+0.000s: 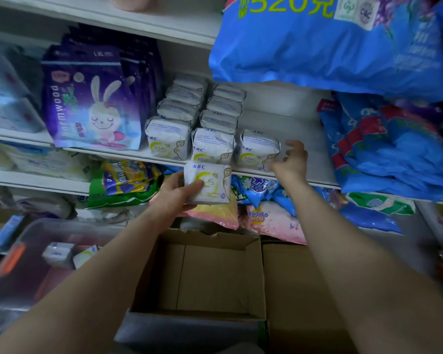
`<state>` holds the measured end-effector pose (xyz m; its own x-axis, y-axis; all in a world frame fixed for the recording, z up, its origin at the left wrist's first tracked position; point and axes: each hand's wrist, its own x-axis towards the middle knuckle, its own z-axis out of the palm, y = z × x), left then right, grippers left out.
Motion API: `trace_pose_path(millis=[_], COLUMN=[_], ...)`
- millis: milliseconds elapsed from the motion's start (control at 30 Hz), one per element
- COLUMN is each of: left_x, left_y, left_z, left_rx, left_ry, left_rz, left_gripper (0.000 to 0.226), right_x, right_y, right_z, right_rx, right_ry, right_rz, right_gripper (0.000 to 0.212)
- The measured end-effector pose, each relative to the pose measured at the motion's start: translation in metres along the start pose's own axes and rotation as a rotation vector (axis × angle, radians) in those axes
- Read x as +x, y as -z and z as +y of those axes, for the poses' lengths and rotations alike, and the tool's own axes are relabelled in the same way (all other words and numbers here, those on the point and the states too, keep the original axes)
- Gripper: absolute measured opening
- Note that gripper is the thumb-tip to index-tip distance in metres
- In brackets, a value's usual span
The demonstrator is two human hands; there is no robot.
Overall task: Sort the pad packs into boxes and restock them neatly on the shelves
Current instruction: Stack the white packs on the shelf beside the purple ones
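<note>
Restocking is under way at the shelf [279,116], with the white pad packs lined up in rows running front to back. The left hand [175,194] holds one more pad pack [207,183] just below the shelf's front edge, thumb across its face and fingers curled behind it: a firm grip, pack upright, label facing out. The right hand [290,159] is up at the shelf, its grip spread and loose, fingers just beside the right edge of the front pack of the third row [257,149] — touching it or only near it, I cannot tell.

By the look of it, that third row is being started: two full rows stand to its left, next to the purple rabbit bags [92,103], and only this single pack sits in the new one. The cardboard box [210,272] below stands open and shows no packs inside (a few more lie in the clear bin [59,254] at lower left).

Next move, I'd judge: push the front pack back, then lift the held pack over the lip and set it square in line.
</note>
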<state>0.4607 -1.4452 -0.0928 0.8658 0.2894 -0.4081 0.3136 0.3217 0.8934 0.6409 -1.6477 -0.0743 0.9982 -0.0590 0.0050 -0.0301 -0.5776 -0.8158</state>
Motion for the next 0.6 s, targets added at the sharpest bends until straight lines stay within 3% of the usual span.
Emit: trace_pose_path(millis=[67,133,300,367,467,600], left_x=[-0.001,-0.002,-0.009,-0.011,-0.011,-0.003], left_y=[-0.001,-0.004,-0.019,-0.024,-0.032,-0.049], left_z=[-0.001,-0.003,-0.002,0.0,0.001,0.0], left_rx=[-0.017,-0.051,-0.053,-0.01,0.181,0.515], left_ry=[0.017,0.038,0.034,0.004,-0.079,-0.177], left_rz=[-0.031,-0.063,-0.169,-0.22,-0.2,-0.102], left_gripper=[0.046,0.045,0.041,0.045,0.051,0.051], right_x=[-0.021,-0.044,-0.086,-0.094,-0.09,-0.064], right_y=[-0.001,-0.003,-0.002,0.002,0.012,0.029], right_z=[0.002,0.001,-0.004,0.003,0.014,0.022], right_rx=[0.084,0.103,0.304,0.318,0.365,0.283], right_ry=[0.022,-0.022,-0.28,-0.258,-0.224,-0.175], right_rz=[0.097,0.01,-0.681,-0.816,-0.747,-0.512], right_gripper=[0.041,0.021,0.053,0.049,0.044,0.068])
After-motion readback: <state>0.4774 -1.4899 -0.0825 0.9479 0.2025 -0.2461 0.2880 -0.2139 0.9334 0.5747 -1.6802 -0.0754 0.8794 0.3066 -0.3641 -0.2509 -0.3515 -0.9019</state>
